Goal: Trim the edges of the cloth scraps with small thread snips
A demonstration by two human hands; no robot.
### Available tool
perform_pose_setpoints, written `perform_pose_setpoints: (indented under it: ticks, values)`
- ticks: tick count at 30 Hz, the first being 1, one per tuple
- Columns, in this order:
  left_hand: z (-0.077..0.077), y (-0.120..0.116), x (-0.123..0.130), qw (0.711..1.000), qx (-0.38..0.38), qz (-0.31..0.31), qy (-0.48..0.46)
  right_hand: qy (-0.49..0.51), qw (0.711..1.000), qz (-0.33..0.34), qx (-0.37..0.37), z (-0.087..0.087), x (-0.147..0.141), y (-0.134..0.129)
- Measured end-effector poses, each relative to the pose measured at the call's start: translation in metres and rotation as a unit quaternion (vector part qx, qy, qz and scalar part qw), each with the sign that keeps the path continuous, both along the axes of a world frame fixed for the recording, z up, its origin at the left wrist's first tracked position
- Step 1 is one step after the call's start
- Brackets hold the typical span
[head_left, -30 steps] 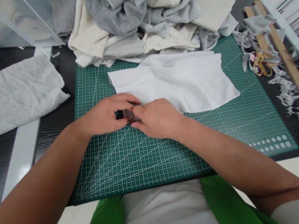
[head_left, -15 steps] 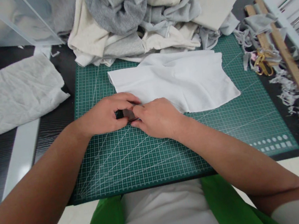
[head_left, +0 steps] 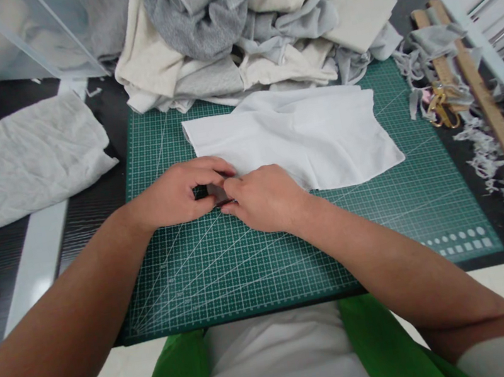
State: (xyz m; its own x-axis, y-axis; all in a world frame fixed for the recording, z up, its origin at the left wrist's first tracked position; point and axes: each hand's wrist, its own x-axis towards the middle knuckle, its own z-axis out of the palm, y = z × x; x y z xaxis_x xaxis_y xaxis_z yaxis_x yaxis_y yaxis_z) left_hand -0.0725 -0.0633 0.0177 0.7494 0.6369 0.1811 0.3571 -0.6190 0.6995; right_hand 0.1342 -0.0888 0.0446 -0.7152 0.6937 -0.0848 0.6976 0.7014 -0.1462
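A folded white cloth point(head_left: 310, 134) lies on a green cutting mat point(head_left: 256, 277). At its near left edge my left hand point(head_left: 180, 192) is closed in a curved grip, fingertips on the fabric. My right hand point(head_left: 267, 195) pinches the same edge just beside it, its thumb and forefinger almost touching the left fingertips. Between the two hands a small shaded piece of fabric point(head_left: 218, 192) shows. The fingers hide most of the edge they hold.
Behind the mat rises a heap of grey and cream fabric point(head_left: 203, 30). A light grey cloth point(head_left: 22, 161) lies to the left. On the right are gold-handled scissors point(head_left: 442, 107), a wooden ruler point(head_left: 503, 129) and thread scraps point(head_left: 486, 154). Clear plastic bins point(head_left: 41, 37) stand back left.
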Motion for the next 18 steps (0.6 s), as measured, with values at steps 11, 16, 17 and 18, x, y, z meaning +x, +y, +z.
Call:
perform_pose_setpoints:
  ticks: [11,16,17,18]
  values:
    - [0.0001,0.0006,-0.0040,0.999,0.001,0.019,0.027,-0.013,1.000,-0.007,-0.004,-0.0011,0.0001,0.0005]
    - [0.0024,0.0008,-0.0039,0.999,-0.002,0.015,0.034,0.019,1.000,-0.021,-0.004,-0.0042,0.0037,-0.0009]
    - [0.0025,0.0009,-0.0039,0.999,-0.002,0.013,0.033,0.022,0.999,-0.022,-0.008,-0.0041,0.0041,-0.0012]
    - [0.0024,0.0010,-0.0039,0.999,-0.002,0.012,0.032,0.022,0.999,-0.024,-0.012,-0.0038,0.0043,-0.0015]
